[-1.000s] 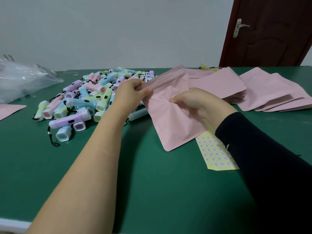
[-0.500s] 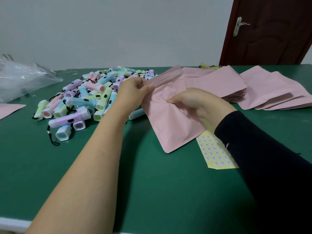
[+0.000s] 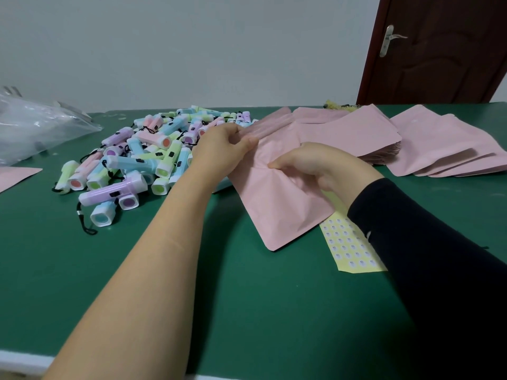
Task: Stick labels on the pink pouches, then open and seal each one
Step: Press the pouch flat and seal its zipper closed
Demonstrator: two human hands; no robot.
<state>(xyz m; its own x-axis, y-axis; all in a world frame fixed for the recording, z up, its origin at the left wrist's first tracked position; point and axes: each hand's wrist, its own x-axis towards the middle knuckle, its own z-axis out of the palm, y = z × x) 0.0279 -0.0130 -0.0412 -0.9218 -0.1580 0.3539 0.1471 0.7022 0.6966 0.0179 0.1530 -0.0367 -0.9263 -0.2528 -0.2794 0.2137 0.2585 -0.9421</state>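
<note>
A crumpled clear plastic bag [image 3: 41, 130] lay at the far left of the green surface [image 3: 247, 311], beside a heap of pastel plastic torches [image 3: 142, 160] with square heads and black wrist cords. Next to the heap, the left hand [image 3: 219, 152] kept its fingers [image 3: 247, 144] pinched on the ribbed top strip of a matte pink pouch [image 3: 274, 209]. The right hand [image 3: 315, 168] kept its fingers [image 3: 277, 163] clenched on the front panel, with creases fanning out from the pinch. Over the last second almost nothing had shifted: the right fingertips crept slightly leftward and the pouch's lower corner dipped a little toward the surface. That suggested the mouth was still being worked apart, with sealing yet to come. Whether this pouch already bore a label could not be told. Its lower edge overlapped a pale yellow sheet of small round labels [image 3: 348, 248], partly hidden by the dark sleeve [image 3: 411, 256]. Further right sat a neat stack of flat pouches [image 3: 356, 133], then a loose fan of more pouches [image 3: 444, 149].
</note>
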